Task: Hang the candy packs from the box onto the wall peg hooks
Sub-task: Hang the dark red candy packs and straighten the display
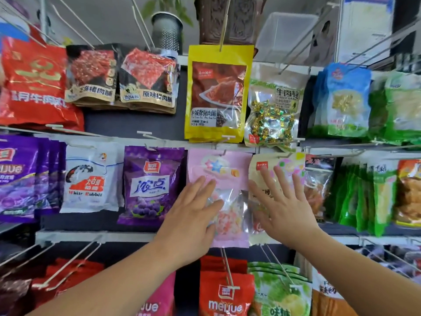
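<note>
– Placement?
– Pink candy pack (230, 201) hangs on its peg hook (224, 153) in the middle row, between the purple pack (152, 181) and the beige pack (262, 169); left hand (193, 215) lies flat on its left side, fingers straight, gripping nothing; right hand (284, 208) spreads open over the beige pack.
– Handling?
– Light, soft, probably slippery film; I'd pinch the stiff header near the hole.

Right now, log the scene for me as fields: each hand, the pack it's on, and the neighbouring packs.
left hand: open, fingers straight, flat on the pink pack
right hand: open, fingers spread, on the cream pack
pink pack: hanging in the middle row, below the yellow pack
left neighbour: purple pack
right neighbour: cream pack
</note>
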